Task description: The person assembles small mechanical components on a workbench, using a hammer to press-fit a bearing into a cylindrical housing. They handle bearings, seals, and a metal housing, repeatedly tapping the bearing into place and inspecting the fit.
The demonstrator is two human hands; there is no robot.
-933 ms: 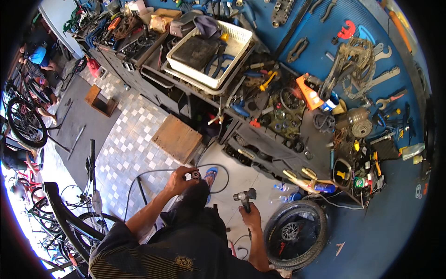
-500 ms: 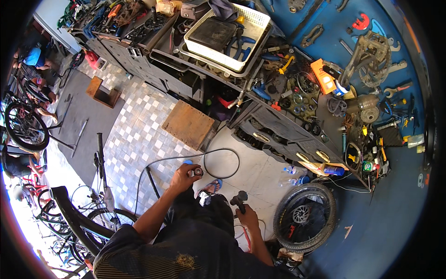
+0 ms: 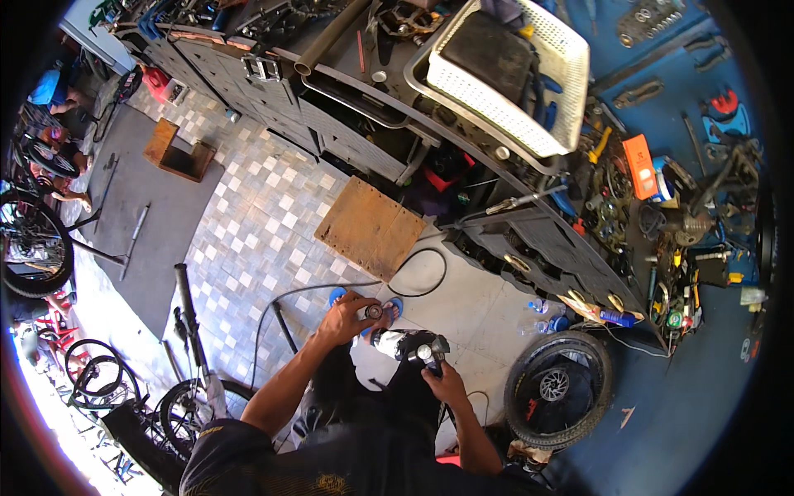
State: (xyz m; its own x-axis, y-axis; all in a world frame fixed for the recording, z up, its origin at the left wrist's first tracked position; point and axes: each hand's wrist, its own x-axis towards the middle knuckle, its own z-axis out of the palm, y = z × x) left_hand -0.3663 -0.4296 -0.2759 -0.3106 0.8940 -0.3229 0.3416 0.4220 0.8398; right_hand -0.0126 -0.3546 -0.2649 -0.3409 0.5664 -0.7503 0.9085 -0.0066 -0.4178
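Observation:
My left hand (image 3: 343, 320) is closed around a small round metal ring part (image 3: 374, 312), pinched between thumb and fingers. It looks like a bearing, with a dark hole in its middle. Lower and to the right, my right hand (image 3: 447, 383) grips a dark hand tool (image 3: 428, 350) by its handle. A shiny round end shows on the tool's head, but its exact kind is unclear. Both hands are held apart in front of my dark clothing, above my legs and blue sandals.
A wooden box (image 3: 370, 227) stands on the tiles ahead, with a black hose (image 3: 430, 285) curving beside it. The cluttered workbench (image 3: 356, 124) carries a white basket (image 3: 571, 83). A bicycle wheel (image 3: 558, 388) lies at right. Bicycles and people are at left.
The view has shifted, so the bench and basket appear farther right. My left hand still holds the ring part. The tool in my right hand has turned, showing its shiny round end.

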